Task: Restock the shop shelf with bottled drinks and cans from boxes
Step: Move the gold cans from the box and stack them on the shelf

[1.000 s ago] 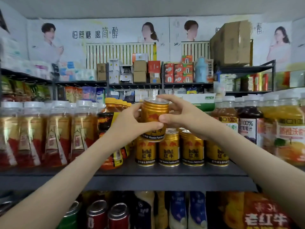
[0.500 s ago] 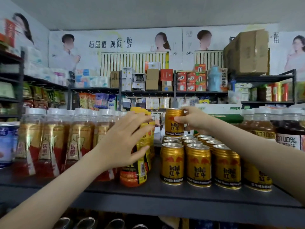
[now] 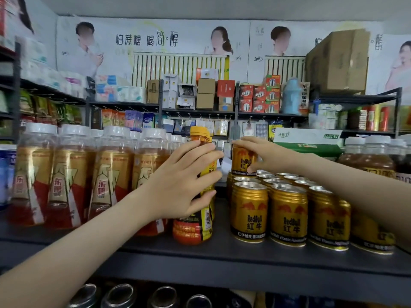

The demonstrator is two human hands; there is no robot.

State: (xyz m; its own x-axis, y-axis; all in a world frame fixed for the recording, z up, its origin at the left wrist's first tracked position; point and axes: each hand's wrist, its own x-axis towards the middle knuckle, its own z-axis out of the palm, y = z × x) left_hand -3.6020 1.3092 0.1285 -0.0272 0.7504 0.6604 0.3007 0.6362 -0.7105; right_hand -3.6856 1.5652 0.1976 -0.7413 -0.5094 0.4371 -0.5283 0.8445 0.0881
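Note:
My right hand (image 3: 269, 155) grips a gold Red Bull can (image 3: 241, 162) from above, at the back of the can group and standing on top of the rear cans. Rows of gold Red Bull cans (image 3: 287, 215) stand on the dark shelf (image 3: 222, 261). My left hand (image 3: 184, 185) lies with spread fingers against a yellow-capped bottle (image 3: 195, 227) with a yellow and orange label, just left of the cans. The bottle stands upright on the shelf.
Clear white-capped bottles with gold and red labels (image 3: 69, 176) fill the shelf's left part. Dark juice bottles (image 3: 367, 158) stand at the right. Can tops (image 3: 120, 295) show on the shelf below. Far shelves carry boxes (image 3: 205, 93) and a large carton (image 3: 335, 61).
The can went from both hands to my right hand alone, which carried it back over the rear cans. My left hand moved left onto the yellow-capped bottle. The camera came closer and higher.

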